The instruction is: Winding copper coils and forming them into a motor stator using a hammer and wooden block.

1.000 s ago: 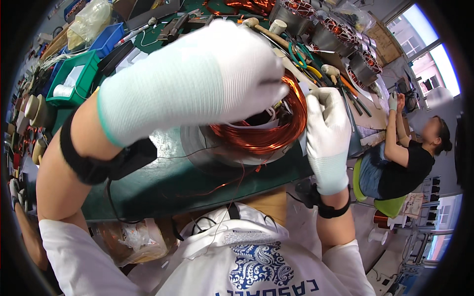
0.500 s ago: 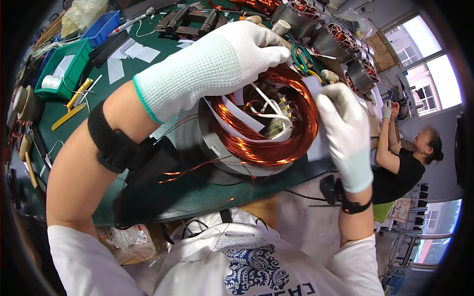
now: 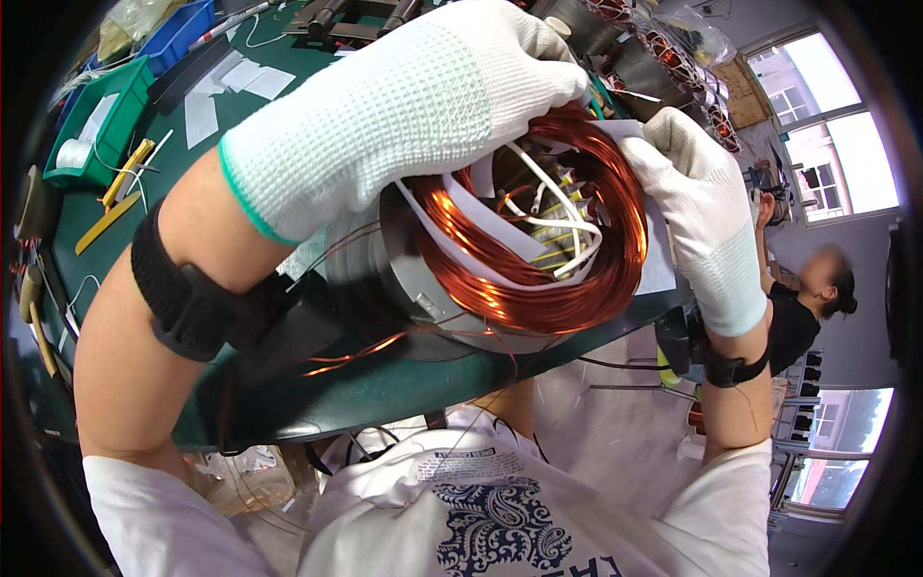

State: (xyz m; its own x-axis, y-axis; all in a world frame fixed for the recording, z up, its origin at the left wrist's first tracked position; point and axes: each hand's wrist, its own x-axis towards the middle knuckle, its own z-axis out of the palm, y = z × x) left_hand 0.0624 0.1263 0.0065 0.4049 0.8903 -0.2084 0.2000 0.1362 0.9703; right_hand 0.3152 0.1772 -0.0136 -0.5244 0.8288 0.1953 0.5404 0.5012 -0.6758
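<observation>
A motor stator [image 3: 409,279], a grey metal ring, sits on the bench with thick bundles of copper winding wire [image 3: 538,308] bulging from its face. White sleeved leads [image 3: 548,183] cross the opening, and white insulating paper strips [image 3: 495,221] stand between the windings. My left hand [image 3: 519,72], in a white knit glove, reaches over to the far side of the copper; its fingers are closed, and what they grip is hidden. At the right side, my gloved right hand [image 3: 687,159] pinches the edge of a white insulating paper sheet [image 3: 658,252] beside the windings.
A green bin [image 3: 106,125] with a white thread spool and a blue bin [image 3: 178,37] stand at the left. Yellow-handled tools [image 3: 125,178] and paper pieces [image 3: 226,87] lie nearby. More wound stators [image 3: 663,67] line the far right. A person [image 3: 798,298] works beyond.
The view has shifted slightly closer over the bench. My right hand has moved up and to the right along the paper, while my left hand stays at the far side of the copper.
</observation>
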